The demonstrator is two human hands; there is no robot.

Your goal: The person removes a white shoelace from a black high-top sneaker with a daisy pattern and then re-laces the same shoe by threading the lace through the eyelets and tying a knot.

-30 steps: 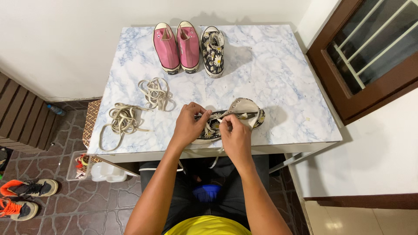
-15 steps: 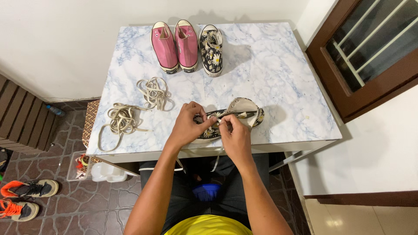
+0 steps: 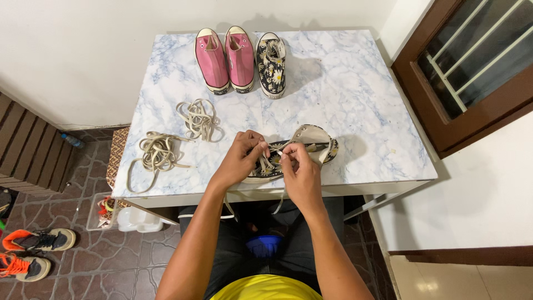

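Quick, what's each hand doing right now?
Left hand: pinched shut on the lace of the floral shoe.
Right hand: pinched shut on the same lace.

The shoe (image 3: pixel 311 145) on its side was black with white daisies, as was its mate (image 3: pixel 271 65); the pair of shoes (image 3: pixel 224 58) was pink. The laces (image 3: pixel 157 153) were cream, and the table (image 3: pixel 355 100) was white marble with blue veins.

Shoe (image 3: pixel 311 145): black high-top with a daisy print, cream lining and white sole. It lies on its side at the near edge of the marble-patterned worktop (image 3: pixel 355 100), opening facing away from the person. A cream lace (image 3: pixel 265 162) runs through the eyelets; its ends hang over the worktop edge.
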